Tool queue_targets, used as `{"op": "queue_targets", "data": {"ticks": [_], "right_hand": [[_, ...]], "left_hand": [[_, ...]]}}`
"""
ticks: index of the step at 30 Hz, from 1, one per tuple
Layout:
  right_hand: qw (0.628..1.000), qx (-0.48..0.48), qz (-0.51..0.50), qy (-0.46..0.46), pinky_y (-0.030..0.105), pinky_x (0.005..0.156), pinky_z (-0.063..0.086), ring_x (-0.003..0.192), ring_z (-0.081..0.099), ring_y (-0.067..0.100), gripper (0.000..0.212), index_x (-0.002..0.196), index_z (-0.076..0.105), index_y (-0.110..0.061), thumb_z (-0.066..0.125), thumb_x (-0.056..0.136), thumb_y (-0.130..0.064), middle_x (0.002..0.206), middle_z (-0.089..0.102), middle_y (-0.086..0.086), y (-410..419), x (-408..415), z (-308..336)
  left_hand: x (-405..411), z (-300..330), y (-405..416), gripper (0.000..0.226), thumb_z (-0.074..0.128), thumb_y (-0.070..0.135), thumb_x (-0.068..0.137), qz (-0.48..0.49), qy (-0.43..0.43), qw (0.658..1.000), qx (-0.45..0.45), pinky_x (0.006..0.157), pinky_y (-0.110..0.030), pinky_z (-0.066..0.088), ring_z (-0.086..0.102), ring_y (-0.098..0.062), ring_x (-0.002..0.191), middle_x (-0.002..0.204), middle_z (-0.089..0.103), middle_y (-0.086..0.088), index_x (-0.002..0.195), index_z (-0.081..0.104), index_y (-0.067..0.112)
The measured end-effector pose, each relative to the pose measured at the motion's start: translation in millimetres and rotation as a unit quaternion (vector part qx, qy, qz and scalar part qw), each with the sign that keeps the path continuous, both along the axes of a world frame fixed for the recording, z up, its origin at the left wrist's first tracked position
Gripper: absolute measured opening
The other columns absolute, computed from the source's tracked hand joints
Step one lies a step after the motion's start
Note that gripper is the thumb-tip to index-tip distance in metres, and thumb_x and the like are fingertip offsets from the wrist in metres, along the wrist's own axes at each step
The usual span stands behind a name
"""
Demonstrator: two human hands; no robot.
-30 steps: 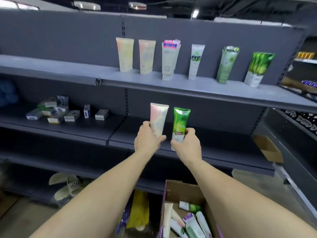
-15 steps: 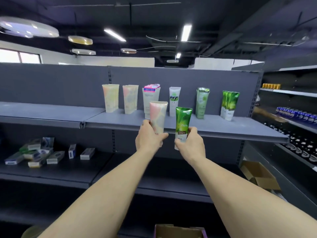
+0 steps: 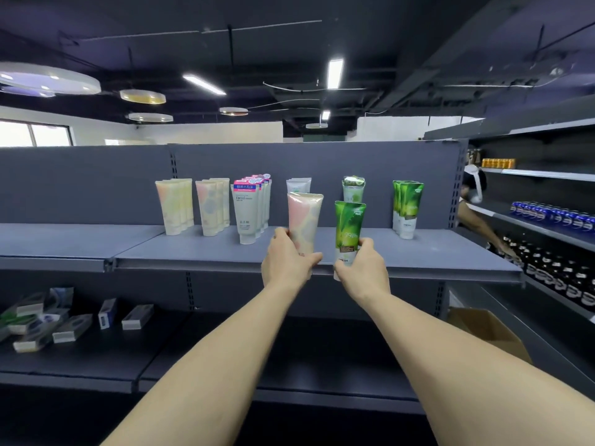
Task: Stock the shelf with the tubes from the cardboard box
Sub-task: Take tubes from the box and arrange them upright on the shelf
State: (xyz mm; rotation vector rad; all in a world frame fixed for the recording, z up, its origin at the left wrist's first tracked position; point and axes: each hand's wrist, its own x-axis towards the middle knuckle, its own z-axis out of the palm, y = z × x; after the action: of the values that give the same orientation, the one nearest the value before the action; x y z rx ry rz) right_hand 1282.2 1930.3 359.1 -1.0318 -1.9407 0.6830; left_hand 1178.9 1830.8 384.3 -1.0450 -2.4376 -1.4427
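Observation:
My left hand (image 3: 286, 262) grips a pink-and-cream tube (image 3: 304, 217) upright by its lower end. A green tube (image 3: 347, 230) stands upright in the grip of my right hand (image 3: 363, 268). Both tubes are held side by side just in front of the grey top shelf (image 3: 193, 249), near its front edge. On that shelf stand rows of tubes: cream-yellow tubes (image 3: 174, 206), pink-cream tubes (image 3: 211, 206), white facial tubes (image 3: 248, 210), white tubes (image 3: 298, 185), pale green tubes (image 3: 353, 188) and green tubes (image 3: 407, 204). The cardboard box with the stock is out of view.
Small boxed goods (image 3: 64, 320) lie on the lower shelf at left. An open cardboard box (image 3: 489, 329) sits low at right. Another person's arm (image 3: 479, 223) reaches into the right-hand shelving with blue packs (image 3: 553, 215) and dark bottles (image 3: 560, 275).
My view has tilted up, so the stock box has left the frame. Both hands have lifted the two tubes from the lower shelf level up to the top shelf's front edge.

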Motion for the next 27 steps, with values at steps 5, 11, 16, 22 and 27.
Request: {"op": "queue_targets", "data": {"ticks": [5,11,16,22,27], "right_hand": [[1.000,-0.006,-0.014,0.016,0.042,0.071,0.056,0.083,0.063,0.024,0.039,0.115,0.042,-0.021,0.063,0.083,-0.024,0.098,0.064,0.002,21.7,-5.7,6.7],[0.999,-0.013,-0.028,0.035,0.042,0.072,0.057,0.084,0.063,0.022,0.048,0.123,0.045,-0.019,0.064,0.080,-0.030,0.098,0.065,0.000,46.5,-7.6,18.2],[0.999,0.008,-0.031,0.020,0.043,0.074,0.056,0.085,0.063,0.025,0.055,0.132,0.039,-0.018,0.063,0.083,-0.026,0.098,0.064,0.002,79.0,-3.3,24.9],[0.999,-0.005,-0.042,-0.006,0.044,0.082,0.052,0.098,0.060,0.037,0.043,0.123,0.041,-0.009,0.061,0.085,-0.014,0.110,0.064,0.016,136.3,3.7,18.5],[0.999,-0.018,-0.028,0.000,0.038,0.076,0.044,0.096,0.057,0.036,0.048,0.132,0.040,-0.009,0.059,0.088,-0.010,0.108,0.062,0.015,173.7,22.2,17.7]], "left_hand": [[-10.1,3.8,23.9,0.063,0.080,0.042,0.072,-0.017,0.000,1.000,0.004,0.077,-0.037,0.050,0.062,-0.022,0.099,0.112,0.057,0.003,0.117,0.044,0.018],[-21.1,7.6,60.4,0.063,0.081,0.042,0.071,-0.044,0.001,0.999,0.001,0.083,-0.040,0.051,0.062,-0.023,0.101,0.114,0.057,0.001,0.115,0.044,0.017],[-13.8,11.5,89.4,0.063,0.082,0.040,0.073,-0.043,-0.002,0.999,0.006,0.077,-0.033,0.046,0.058,-0.020,0.095,0.102,0.053,0.006,0.117,0.045,0.015],[6.2,8.5,122.8,0.060,0.082,0.041,0.072,-0.017,0.002,1.000,0.006,0.076,-0.033,0.046,0.059,-0.023,0.096,0.108,0.058,0.002,0.112,0.045,0.017],[29.2,6.6,156.6,0.064,0.082,0.041,0.072,0.014,-0.004,1.000,-0.003,0.082,-0.038,0.050,0.060,-0.026,0.103,0.115,0.058,-0.003,0.116,0.044,0.015]]}}
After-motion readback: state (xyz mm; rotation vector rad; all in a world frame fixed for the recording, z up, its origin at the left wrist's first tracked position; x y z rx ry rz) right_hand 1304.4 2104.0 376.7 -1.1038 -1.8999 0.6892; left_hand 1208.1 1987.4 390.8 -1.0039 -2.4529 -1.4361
